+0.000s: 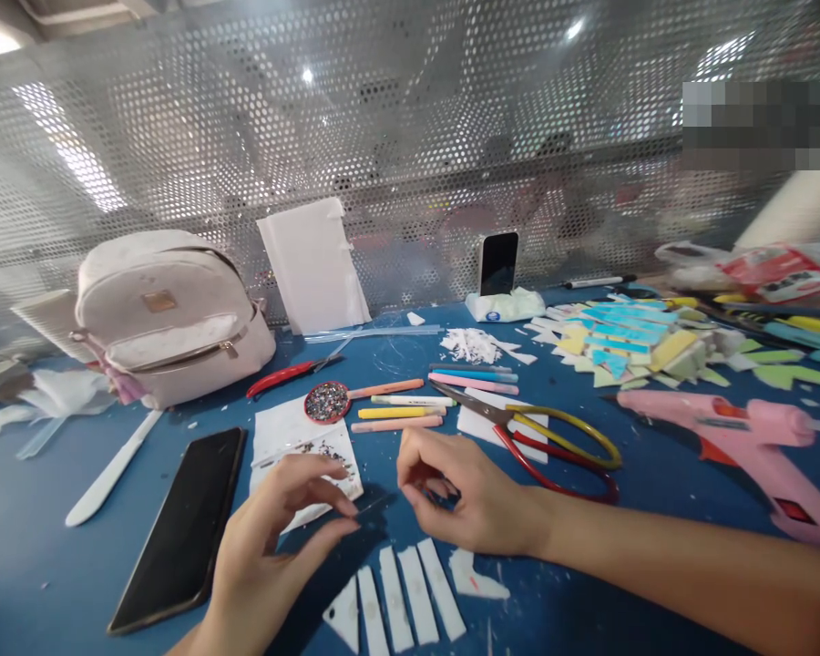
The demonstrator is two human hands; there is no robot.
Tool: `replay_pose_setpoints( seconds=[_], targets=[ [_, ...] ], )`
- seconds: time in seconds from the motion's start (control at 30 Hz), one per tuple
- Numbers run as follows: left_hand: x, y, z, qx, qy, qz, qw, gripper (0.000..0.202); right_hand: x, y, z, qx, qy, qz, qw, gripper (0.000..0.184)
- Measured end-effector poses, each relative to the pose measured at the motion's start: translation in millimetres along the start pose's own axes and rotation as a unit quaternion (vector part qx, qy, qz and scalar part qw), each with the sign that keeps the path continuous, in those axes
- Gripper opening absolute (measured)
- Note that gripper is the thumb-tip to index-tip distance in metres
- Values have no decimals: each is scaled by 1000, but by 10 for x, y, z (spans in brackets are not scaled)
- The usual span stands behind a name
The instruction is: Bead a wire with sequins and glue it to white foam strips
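Observation:
My left hand [280, 538] hovers low over the blue table [41, 556], thumb and forefinger pinched on a thin dark strip I can barely make out. My right hand [461, 497] is beside it with curled fingers, pinching near the strip's other end. Just below my hands lie several white foam strips [406, 601] in a row. A white sheet with glitter flecks [293, 451] lies under my left fingers. Behind it sits a round red dish of glitter [326, 402].
A black phone [184, 524] lies at the left, a white plastic knife [113, 469] beyond it, a pale backpack [170, 314] further back. Markers [410, 410], red-and-yellow scissors [547, 437], a pink glue gun [744, 446], coloured foam scraps [621, 342] and a propped phone [498, 264] fill the right.

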State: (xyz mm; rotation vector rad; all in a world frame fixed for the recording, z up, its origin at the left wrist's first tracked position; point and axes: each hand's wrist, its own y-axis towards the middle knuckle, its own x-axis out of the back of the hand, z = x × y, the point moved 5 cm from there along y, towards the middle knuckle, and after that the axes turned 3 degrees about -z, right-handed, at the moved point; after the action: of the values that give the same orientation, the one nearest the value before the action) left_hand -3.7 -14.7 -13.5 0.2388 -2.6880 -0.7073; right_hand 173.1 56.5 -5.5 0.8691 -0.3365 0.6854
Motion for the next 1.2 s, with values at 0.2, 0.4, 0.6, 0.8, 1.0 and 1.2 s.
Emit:
replay_pose_setpoints(
  seconds=[0.2,0.4,0.6,0.8,1.0,1.2],
  targets=[
    [20,7,15,-6,6,12,1000,42,6,6,-2,2,-13,-1,1000,8],
    [17,2,15,7,-6,3,1000,41,-4,6,1,5,-29,9,1000,8],
    [20,8,-5,7,-4,-12,1000,32,-2,4,0,7,-39,7,999,8],
    [8,-10,20,20,-19,-15,1000,32,5,5,7,13,-41,0,999,9],
    [11,-9,12,17,-20,-19,999,33,5,4,16,11,-38,-6,999,9],
    [1,3,-9,9,-24,-10,1000,38,-4,-8,-5,6,-45,2,999,8]
  ],
)
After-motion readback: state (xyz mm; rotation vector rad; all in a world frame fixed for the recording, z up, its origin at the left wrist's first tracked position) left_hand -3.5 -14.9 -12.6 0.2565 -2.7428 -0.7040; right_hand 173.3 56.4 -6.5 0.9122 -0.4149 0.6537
